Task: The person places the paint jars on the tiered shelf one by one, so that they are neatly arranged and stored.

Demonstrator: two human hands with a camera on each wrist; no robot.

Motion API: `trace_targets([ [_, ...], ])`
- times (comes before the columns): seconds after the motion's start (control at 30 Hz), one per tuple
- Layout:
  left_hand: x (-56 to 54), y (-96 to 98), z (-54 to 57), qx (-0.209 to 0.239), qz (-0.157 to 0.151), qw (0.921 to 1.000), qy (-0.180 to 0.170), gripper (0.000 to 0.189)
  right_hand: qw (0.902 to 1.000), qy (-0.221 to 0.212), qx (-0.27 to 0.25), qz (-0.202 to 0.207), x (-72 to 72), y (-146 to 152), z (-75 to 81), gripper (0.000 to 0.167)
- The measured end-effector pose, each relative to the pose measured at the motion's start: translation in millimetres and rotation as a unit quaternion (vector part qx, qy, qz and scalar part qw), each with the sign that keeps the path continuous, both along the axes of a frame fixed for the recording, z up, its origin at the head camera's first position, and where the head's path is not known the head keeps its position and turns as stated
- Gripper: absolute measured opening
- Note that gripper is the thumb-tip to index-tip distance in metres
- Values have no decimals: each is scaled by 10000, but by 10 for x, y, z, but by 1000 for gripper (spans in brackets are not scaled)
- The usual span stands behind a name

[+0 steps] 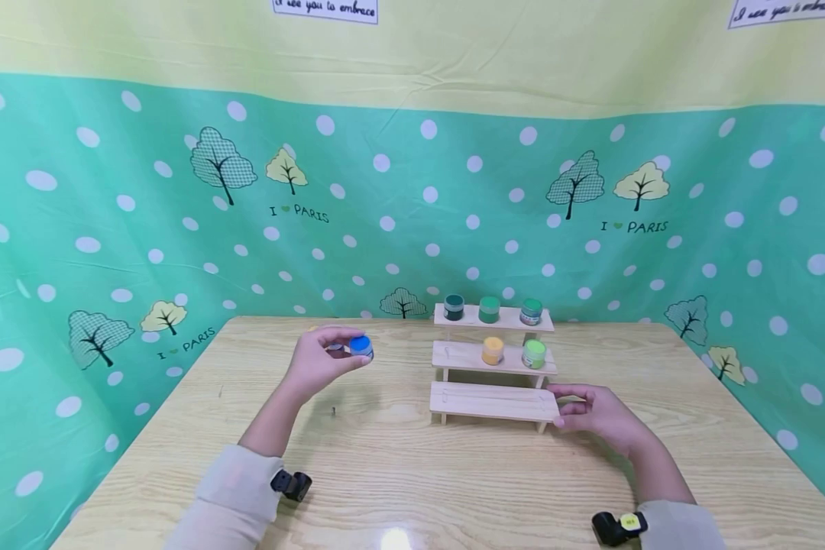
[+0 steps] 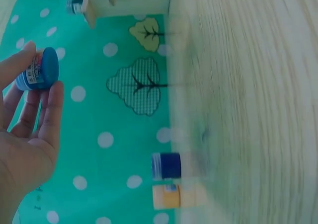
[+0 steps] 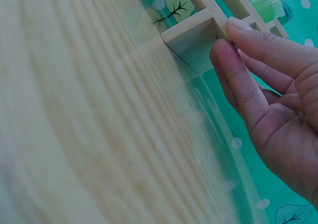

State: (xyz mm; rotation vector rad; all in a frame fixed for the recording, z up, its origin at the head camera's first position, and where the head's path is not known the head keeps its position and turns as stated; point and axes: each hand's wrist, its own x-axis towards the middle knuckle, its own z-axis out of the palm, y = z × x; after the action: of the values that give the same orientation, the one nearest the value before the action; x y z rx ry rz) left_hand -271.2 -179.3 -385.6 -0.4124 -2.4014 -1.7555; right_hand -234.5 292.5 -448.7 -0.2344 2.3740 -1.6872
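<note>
While your half-curled left hand (image 1: 321,359) pinches the blue jar (image 1: 360,346) above the table (image 1: 399,473), your right hand (image 1: 601,416) pinches the lowest shelf (image 1: 493,401) by its end; the blue jar should handle light, stiff, slightly slippery, best gripped round its sides

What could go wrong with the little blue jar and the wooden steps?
The blue jar might slip: the left hand holds it by the fingers, up off the table.

The wooden steps might get nudged, since the right hand touches the end of the lowest one. That could perhaps topple the light green jar on the middle step.
</note>
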Motion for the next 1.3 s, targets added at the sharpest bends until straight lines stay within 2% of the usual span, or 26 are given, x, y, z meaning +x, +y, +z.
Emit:
trace_targets([
  [0.33, 55, 232, 79, 42, -392, 9990, 219, 41, 10000, -3, 33, -28, -1, 2, 5, 75],
  [0.8, 66, 513, 173, -183, -814, 9963, 186, 43, 10000, -38, 25, -83, 13, -27, 22, 73],
  [1.17, 29, 759, 251, -375, -945, 9928, 639, 36, 10000, -17, -10, 45, 29, -34, 52, 73],
  [1.3, 2, 857, 260, -338, -902, 9936, 598, 35, 10000, -26, 10, 54, 20, -28, 47, 73],
])
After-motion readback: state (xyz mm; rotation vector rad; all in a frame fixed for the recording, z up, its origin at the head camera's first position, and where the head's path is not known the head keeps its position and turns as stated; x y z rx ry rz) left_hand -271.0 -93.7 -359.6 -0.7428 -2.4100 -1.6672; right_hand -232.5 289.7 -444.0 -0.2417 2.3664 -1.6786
